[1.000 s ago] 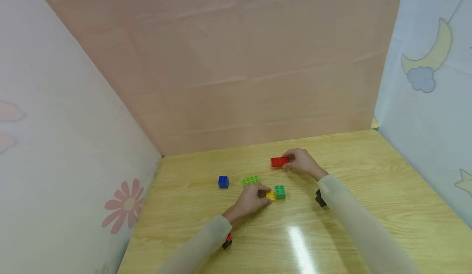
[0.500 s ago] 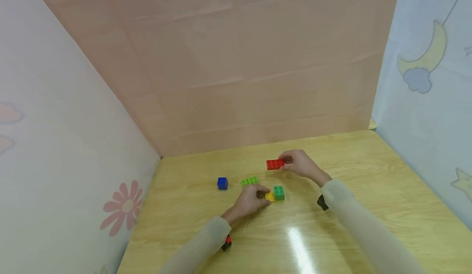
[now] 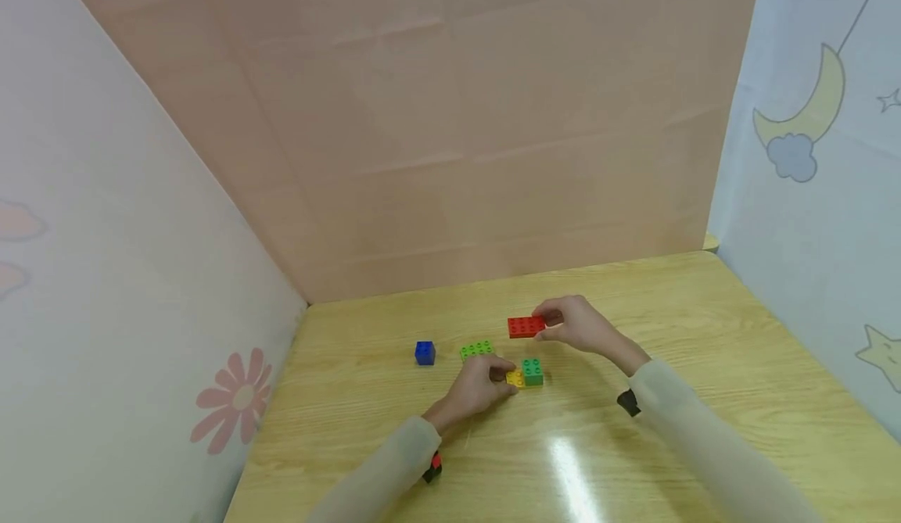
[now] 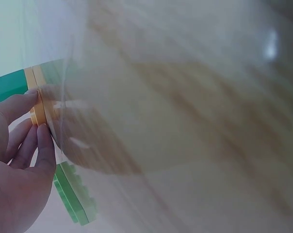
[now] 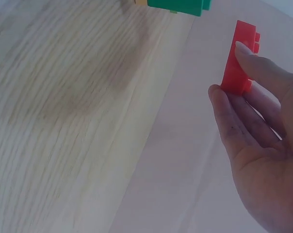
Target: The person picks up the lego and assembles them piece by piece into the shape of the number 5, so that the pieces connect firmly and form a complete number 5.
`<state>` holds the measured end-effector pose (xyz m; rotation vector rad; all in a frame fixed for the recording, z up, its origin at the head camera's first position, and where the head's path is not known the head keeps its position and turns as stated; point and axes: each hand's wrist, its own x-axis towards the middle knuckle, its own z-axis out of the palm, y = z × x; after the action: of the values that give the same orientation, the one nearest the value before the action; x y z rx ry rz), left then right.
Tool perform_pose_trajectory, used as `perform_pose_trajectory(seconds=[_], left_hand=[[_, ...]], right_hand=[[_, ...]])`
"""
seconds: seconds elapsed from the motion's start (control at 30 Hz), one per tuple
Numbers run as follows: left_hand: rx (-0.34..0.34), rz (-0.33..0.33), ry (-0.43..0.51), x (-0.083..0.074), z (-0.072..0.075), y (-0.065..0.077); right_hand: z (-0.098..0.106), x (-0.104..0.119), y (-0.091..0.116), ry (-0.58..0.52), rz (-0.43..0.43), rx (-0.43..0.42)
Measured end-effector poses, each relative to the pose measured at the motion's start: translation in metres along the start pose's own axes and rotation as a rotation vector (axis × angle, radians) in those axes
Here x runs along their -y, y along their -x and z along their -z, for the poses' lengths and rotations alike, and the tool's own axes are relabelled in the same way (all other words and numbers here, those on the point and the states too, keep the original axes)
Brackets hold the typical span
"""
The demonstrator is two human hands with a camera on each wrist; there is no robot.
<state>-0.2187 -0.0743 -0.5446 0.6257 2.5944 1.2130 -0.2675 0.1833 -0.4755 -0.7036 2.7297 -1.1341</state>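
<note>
My left hand (image 3: 477, 386) pinches the left end of a flat yellow toy brick (image 3: 515, 378) on the table. A green toy brick (image 3: 533, 372) is fixed on the yellow one's right part. In the left wrist view the thumb lies on one face of the yellow brick (image 4: 39, 109) and the fingertips on its edge. My right hand (image 3: 579, 324) holds a red toy brick (image 3: 525, 327) by its right end, above and behind the green one. The right wrist view shows the thumb across the red brick's (image 5: 237, 63) smooth underside, studs facing away.
A lime green brick (image 3: 476, 349) lies just behind my left hand. Farther left stands a small blue brick (image 3: 425, 352). Behind the wooden table (image 3: 352, 429) rises a brown panel (image 3: 450, 155), with pale decorated walls (image 3: 141, 273) at the sides.
My right hand has lifted the red brick off the table and brought it slightly left and toward me. The left hand has stayed on the yellow brick.
</note>
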Motion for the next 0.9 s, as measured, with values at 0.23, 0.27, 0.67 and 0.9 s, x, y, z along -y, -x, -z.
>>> perform_pose_trajectory(seconds=[0.23, 0.27, 0.67, 0.9], left_hand=[[0.001, -0.009, -0.009, 0.000, 0.002, 0.000], [0.001, -0.010, -0.011, 0.000, 0.002, 0.000], [-0.006, -0.017, -0.014, 0.000, 0.001, -0.001], [-0.006, -0.027, 0.004, 0.002, 0.001, -0.001]], right_hand=[[-0.001, 0.007, 0.012, 0.012, 0.017, 0.026], [-0.001, 0.007, 0.014, 0.008, 0.015, 0.032], [-0.013, 0.010, 0.030, -0.062, 0.023, 0.074], [-0.020, 0.010, 0.035, -0.070, 0.039, 0.070]])
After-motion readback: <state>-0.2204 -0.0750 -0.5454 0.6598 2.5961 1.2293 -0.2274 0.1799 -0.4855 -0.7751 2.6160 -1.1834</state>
